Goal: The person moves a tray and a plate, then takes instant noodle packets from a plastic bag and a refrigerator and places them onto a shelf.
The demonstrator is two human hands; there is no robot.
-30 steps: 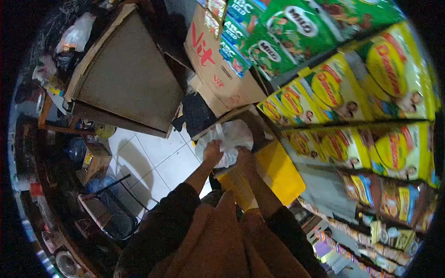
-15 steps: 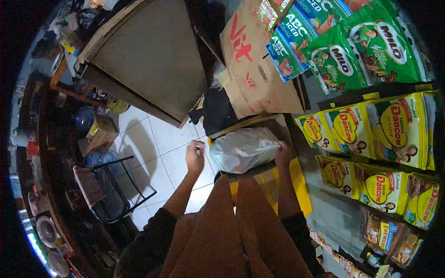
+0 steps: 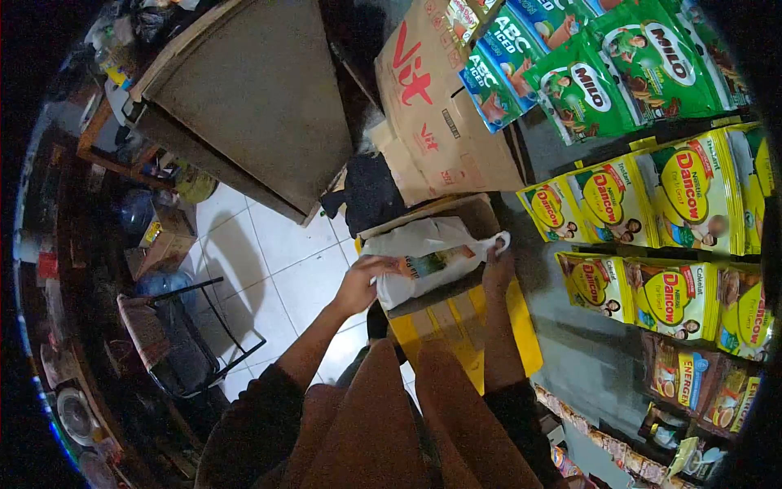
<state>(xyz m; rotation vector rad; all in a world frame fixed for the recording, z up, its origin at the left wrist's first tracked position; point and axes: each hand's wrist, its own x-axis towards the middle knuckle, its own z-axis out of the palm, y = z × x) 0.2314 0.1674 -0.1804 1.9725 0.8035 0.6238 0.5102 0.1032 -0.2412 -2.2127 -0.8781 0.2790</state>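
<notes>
Here's the white, crumpled plastic bag with a coloured print (image 3: 428, 265), lying lengthwise across the mouth of the open brown-and-yellow cardboard box (image 3: 521, 338); how deep it sits, I can't tell. At the box's right edge, the right hand (image 3: 496, 275) has its fingers curled closed around the bag's gathered, looped end, presumably because that's the easiest part to grip. Over at the left edge, the left hand (image 3: 364, 281) is half open, fingers laid against the bag's other end, apparently to steady it; whether it pinches plastic, I can't say. Beyond the far-left corner, black crumpled cloth (image 3: 371, 200) lies clear of both hands.
</notes>
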